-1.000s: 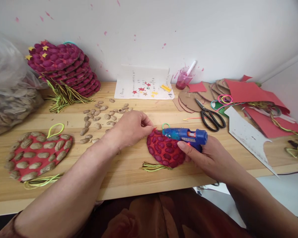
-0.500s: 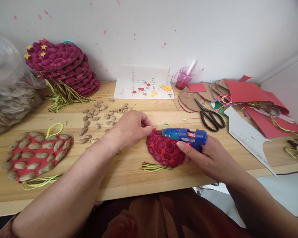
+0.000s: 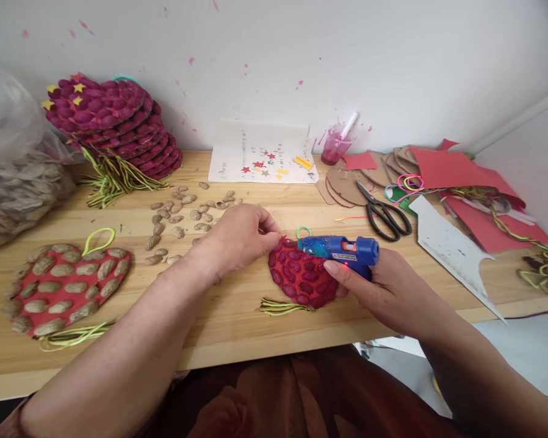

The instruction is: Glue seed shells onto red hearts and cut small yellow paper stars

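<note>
My right hand (image 3: 369,280) is wrapped round a blue hot glue gun (image 3: 335,248), its nozzle pointing left over the top of a red heart-shaped piece (image 3: 301,277) studded with magenta-painted peanuts. My left hand (image 3: 246,234) is closed in a pinch at the heart's upper left edge, with a small red paper star (image 3: 283,238) at the fingertips. A green cord loop (image 3: 304,232) stands at the heart's top, and a yellow-green and brown tassel (image 3: 281,306) lies at its lower left. The nozzle tip is close to the star; whether they touch I cannot tell.
Loose peanuts (image 3: 178,222) lie beyond my left forearm. At left are an unpainted peanut heart (image 3: 68,286), a stack of painted hearts (image 3: 132,134) and a bag of peanuts (image 3: 18,194). Black scissors (image 3: 386,216), red card (image 3: 466,170) and a cup of pink paint (image 3: 335,146) stand right.
Both hands, the glue gun and the heart hold nearly the same places. The whole view has shifted very slightly.
</note>
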The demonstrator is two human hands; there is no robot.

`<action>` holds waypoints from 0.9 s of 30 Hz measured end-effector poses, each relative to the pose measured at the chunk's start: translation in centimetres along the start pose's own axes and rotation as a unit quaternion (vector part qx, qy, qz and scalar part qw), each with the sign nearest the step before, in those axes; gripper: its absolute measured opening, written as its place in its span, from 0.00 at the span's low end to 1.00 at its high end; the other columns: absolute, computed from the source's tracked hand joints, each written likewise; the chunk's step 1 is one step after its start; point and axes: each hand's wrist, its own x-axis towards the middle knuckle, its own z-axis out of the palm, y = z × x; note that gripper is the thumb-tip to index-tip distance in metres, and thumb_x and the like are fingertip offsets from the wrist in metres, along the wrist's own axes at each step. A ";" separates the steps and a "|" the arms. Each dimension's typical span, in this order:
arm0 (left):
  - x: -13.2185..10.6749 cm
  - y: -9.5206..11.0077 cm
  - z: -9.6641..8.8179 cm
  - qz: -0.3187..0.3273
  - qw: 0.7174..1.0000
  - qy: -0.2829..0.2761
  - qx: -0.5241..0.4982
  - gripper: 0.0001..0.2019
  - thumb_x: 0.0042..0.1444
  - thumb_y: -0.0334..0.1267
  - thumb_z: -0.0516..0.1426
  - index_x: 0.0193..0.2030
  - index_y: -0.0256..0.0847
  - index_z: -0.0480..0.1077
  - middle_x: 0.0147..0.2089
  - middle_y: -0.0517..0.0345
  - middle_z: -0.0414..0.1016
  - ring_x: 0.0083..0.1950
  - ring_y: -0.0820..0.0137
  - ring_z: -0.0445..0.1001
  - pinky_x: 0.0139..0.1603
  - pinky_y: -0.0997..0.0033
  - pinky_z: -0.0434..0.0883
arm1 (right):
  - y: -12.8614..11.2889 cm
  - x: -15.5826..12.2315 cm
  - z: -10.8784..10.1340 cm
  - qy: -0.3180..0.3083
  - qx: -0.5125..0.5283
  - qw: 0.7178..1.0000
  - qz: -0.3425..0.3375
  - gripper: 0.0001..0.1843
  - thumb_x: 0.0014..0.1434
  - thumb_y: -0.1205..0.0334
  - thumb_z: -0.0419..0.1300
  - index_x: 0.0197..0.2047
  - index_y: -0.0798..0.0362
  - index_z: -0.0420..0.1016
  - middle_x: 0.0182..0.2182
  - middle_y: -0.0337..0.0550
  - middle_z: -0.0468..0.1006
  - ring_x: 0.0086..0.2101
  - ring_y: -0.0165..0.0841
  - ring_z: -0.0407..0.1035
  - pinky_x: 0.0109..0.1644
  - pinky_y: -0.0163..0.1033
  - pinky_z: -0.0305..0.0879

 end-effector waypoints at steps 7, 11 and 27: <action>-0.1 0.0 0.0 0.003 1.000 -0.003 -0.008 0.06 0.49 0.39 0.59 0.29 0.41 0.77 0.29 0.60 0.80 0.31 0.70 0.75 0.33 0.71 0.68 | -0.2 0.0 -0.2 -0.009 -0.010 1.000 0.009 0.18 0.67 0.48 0.53 0.32 0.51 0.72 0.28 0.39 0.76 0.30 0.34 0.69 0.35 0.39 0.63; -0.2 -0.1 -0.1 0.003 1.000 0.001 -0.023 0.06 0.49 0.39 0.59 0.29 0.41 0.77 0.29 0.59 0.80 0.30 0.69 0.74 0.32 0.71 0.68 | 0.4 -0.2 -0.2 -0.010 0.037 0.999 0.003 0.18 0.67 0.48 0.54 0.30 0.51 0.72 0.29 0.39 0.77 0.32 0.34 0.70 0.37 0.39 0.65; 0.5 -1.0 0.4 0.020 0.996 -0.030 -0.079 0.09 0.51 0.42 0.60 0.30 0.40 0.77 0.32 0.57 0.81 0.32 0.69 0.75 0.35 0.71 0.70 | 4.0 -0.4 2.3 0.032 0.390 0.909 0.142 0.21 0.61 0.43 0.61 0.38 0.56 0.76 0.23 0.42 0.78 0.19 0.26 0.66 0.23 0.31 0.61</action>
